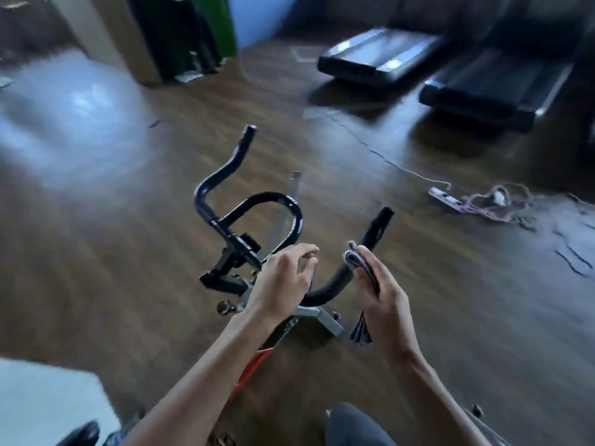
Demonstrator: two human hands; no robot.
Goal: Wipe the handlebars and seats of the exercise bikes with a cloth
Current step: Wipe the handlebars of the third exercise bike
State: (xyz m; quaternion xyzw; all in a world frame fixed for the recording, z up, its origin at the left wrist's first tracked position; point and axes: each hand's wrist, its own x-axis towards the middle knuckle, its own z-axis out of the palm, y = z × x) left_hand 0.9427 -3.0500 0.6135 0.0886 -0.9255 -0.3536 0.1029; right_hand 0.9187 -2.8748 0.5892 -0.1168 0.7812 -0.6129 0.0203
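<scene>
Black handlebars (pixel 222 175) of an exercise bike rise in the middle of the head view, with a curved loop bar and a right horn (pixel 376 226). My right hand (pixel 383 291) holds a folded dark striped cloth (pixel 360 262) just beside the right horn, its tail hanging below the palm. My left hand (pixel 283 275) hovers over the centre of the bars with fingers spread and holds nothing. The bike's grey stem (pixel 312 312) and a red frame part (pixel 254 365) show under my forearms. No seat is clearly in view.
Two black treadmills (pixel 380 56) (pixel 492 88) stand at the back right on the wooden floor. A power strip with tangled cords (pixel 476 202) lies at the right. A white surface (pixel 45 400) fills the lower left corner. Dark and green panels (pixel 190 33) stand at the back.
</scene>
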